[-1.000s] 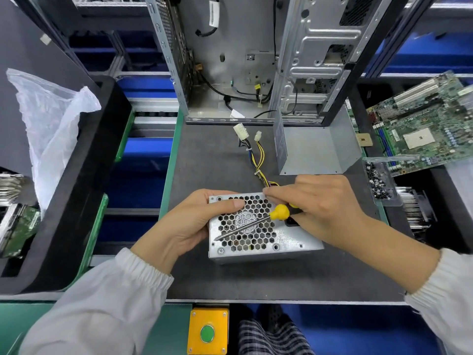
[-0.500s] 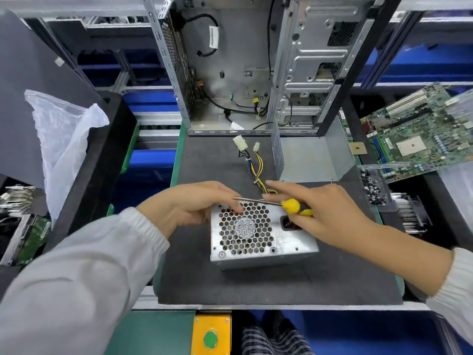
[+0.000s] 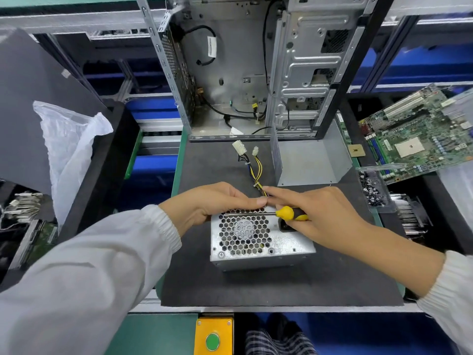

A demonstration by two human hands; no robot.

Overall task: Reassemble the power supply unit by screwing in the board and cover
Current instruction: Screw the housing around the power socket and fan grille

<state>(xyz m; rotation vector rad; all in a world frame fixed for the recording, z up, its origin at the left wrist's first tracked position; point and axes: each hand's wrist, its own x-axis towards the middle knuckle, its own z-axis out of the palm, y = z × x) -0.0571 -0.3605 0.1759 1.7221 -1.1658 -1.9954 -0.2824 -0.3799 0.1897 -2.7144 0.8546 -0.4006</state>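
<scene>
— What are the hands doing?
— The right hand (image 3: 325, 216) grips the screwdriver (image 3: 286, 213); the left hand (image 3: 215, 203) curls over the far edge of the power supply unit (image 3: 256, 239), mid-mat.
— How will it handle?
— Stiff metal box, probably hefty (sharp edges likely); hold the solid sides, not the grille or the cables (image 3: 256, 167) beyond.

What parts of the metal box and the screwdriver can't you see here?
All in the head view:
- The screwdriver tip: hidden under the left hand, so which screw it meets is unclear.
- The screwdriver's handle end: covered by the right hand.
- The box far edge and where the wires enter: behind both hands.
- The box's socket: mostly under the right hand's fingers.
- Screws in the tray: too small to count.
</scene>
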